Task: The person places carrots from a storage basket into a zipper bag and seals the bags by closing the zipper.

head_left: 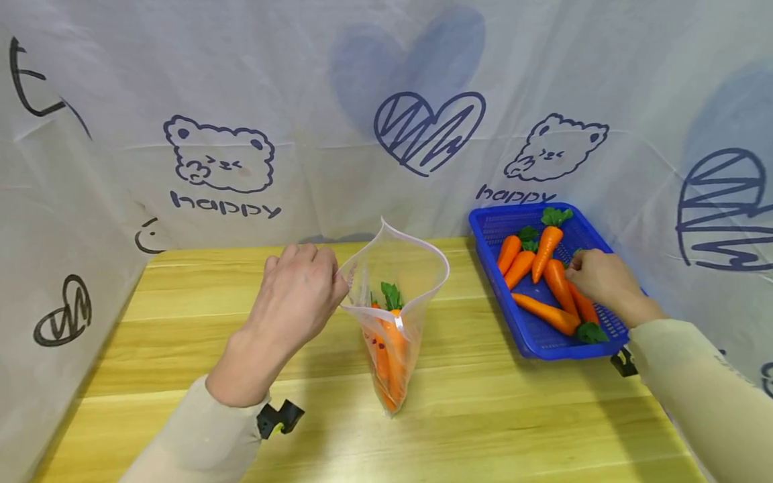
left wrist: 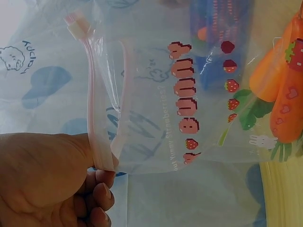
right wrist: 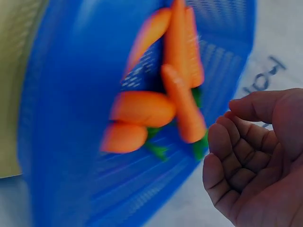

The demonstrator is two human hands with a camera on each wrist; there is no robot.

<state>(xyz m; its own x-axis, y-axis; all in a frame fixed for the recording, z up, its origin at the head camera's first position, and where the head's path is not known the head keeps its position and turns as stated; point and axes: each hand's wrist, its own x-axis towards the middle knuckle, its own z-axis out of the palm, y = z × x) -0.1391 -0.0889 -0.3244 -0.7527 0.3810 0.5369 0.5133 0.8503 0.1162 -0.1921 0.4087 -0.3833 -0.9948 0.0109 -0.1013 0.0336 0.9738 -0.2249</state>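
Observation:
My left hand (head_left: 302,292) pinches the rim of a clear zip bag (left wrist: 142,104) between thumb and fingers. The bag's mouth gapes, its pink zip strip and slider (head_left: 398,323) facing me. Inside it two carrots (head_left: 395,362) with green tops stand upright. Over the right side of a blue basket (head_left: 525,342), my right hand (head_left: 604,278) reaches in near the leafy tops. Its fingers are loosely bent in the right wrist view, with nothing seen between them. Several orange carrots (head_left: 546,251) lie in the basket, pointing different ways.
The wooden table (head_left: 471,416) carries the bag in the middle and the basket at the back right. Behind and beside it hangs a white cloth (head_left: 314,80) with bear and heart drawings. Strawberry prints and lettering (left wrist: 184,94) mark the bag.

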